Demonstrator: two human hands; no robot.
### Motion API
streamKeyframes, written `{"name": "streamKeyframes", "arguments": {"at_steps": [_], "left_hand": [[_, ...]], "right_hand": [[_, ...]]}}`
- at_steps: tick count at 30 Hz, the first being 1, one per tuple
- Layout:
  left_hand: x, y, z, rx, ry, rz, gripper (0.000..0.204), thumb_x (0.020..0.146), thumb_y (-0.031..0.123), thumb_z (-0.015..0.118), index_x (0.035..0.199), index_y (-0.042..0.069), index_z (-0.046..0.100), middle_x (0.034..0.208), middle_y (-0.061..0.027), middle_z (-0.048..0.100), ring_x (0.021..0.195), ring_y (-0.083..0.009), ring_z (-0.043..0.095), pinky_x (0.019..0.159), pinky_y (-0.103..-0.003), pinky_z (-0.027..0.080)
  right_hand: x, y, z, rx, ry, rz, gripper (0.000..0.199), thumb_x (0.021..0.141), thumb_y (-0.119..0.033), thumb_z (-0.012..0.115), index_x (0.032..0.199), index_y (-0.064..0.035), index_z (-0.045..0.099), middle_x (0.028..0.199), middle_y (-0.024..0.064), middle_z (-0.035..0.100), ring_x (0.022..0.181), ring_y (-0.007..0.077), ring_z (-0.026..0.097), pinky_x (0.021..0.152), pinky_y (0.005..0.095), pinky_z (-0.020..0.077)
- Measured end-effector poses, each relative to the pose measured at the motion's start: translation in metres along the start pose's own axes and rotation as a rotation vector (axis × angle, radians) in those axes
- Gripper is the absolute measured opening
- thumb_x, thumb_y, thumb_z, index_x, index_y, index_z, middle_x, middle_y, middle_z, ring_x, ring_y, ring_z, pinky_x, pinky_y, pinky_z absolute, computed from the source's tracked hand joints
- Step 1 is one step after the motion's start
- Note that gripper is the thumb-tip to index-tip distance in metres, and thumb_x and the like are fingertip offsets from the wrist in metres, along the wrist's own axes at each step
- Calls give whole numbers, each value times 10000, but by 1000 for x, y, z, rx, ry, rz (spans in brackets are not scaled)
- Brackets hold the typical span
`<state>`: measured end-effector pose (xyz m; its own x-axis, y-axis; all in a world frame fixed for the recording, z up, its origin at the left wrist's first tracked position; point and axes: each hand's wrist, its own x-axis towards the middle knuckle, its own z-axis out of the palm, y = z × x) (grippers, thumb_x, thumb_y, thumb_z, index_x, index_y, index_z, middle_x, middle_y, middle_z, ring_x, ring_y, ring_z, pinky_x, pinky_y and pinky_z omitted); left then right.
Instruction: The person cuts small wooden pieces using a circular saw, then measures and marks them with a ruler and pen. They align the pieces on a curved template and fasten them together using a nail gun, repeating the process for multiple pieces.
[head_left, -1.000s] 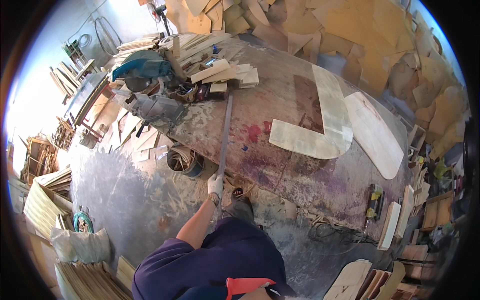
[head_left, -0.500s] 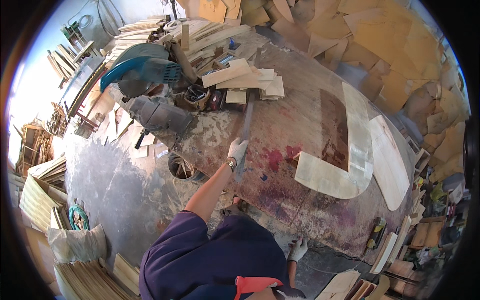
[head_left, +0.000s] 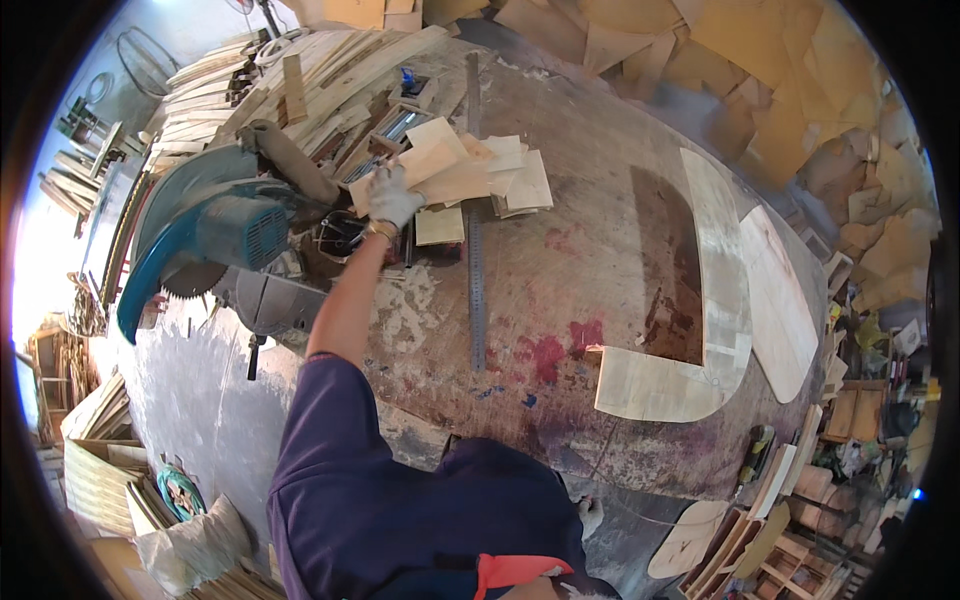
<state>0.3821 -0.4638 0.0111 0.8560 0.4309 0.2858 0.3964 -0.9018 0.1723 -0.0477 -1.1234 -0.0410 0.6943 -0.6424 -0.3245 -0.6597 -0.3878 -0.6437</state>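
My left hand (head_left: 393, 195), in a white glove, reaches far across the workbench (head_left: 560, 270). Its fingers are closed on the left edge of a pale plywood piece (head_left: 445, 165) in a loose pile of small offcuts (head_left: 510, 185). A long metal ruler (head_left: 477, 290) lies flat on the bench just right of my forearm, free of the hand. My right hand (head_left: 590, 515), also gloved, hangs low beside my body at the bench's near edge; only part of it shows and its fingers are hard to read.
A teal mitre saw (head_left: 215, 235) stands just left of my left hand. A large U-shaped plywood cut-out (head_left: 715, 330) and an oval board (head_left: 780, 300) lie at the right. Stacked slats (head_left: 290, 70) fill the far left, and board offcuts (head_left: 760, 60) the far right.
My left hand carried the long ruler forward over the bench, let it go, and now grips a plywood piece in the pile. The view has moved closer to the bench.
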Motion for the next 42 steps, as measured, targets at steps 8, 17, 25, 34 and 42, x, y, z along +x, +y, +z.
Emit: {"name": "streamKeyframes", "arguments": {"at_steps": [8, 17, 25, 34, 42], "left_hand": [[28, -29, -17, 43, -179, 116, 965, 702, 511, 911, 1462, 49, 538, 1383, -211, 608, 1297, -395, 565, 1117, -498, 453], [-256, 99, -72, -416, -87, 762, 931, 640, 294, 870, 1492, 125, 535, 1424, -168, 540, 1272, -445, 520, 1057, -581, 440], [-391, 196, -129, -360, -524, 570, 1001, 563, 291, 884, 1498, 168, 547, 1398, -224, 544, 1243, -423, 524, 1125, -585, 379], [-439, 267, -128, -405, -429, 549, 443, 688, 149, 782, 1122, 96, 712, 1097, -99, 689, 1130, -318, 640, 1017, -488, 465], [-414, 283, -118, -522, -428, 414, 166, 845, 186, 786, 917, 62, 702, 772, -158, 645, 709, -326, 647, 699, -442, 510]], "right_hand": [[15, -58, -3, -35, 2, -142, 218, 989, -168, 632, 886, 22, 658, 635, 72, 561, 595, 137, 546, 570, 359, 440], [42, -186, 20, 482, -791, -157, 484, 1044, -282, 629, 1421, 9, 544, 1000, 93, 700, 789, 145, 675, 716, 324, 552], [63, -199, -1, 284, -1030, -284, 648, 1033, -142, 594, 1608, 19, 342, 1116, 108, 657, 753, 147, 650, 661, 315, 559], [108, -157, -9, 319, -1155, 261, 280, 1062, -214, 609, 1256, -13, 589, 944, 140, 719, 688, 188, 687, 587, 333, 572], [116, -153, -23, 560, -1047, -62, 463, 1129, -402, 495, 1351, -9, 596, 938, 82, 708, 704, 119, 693, 606, 259, 551]]}}
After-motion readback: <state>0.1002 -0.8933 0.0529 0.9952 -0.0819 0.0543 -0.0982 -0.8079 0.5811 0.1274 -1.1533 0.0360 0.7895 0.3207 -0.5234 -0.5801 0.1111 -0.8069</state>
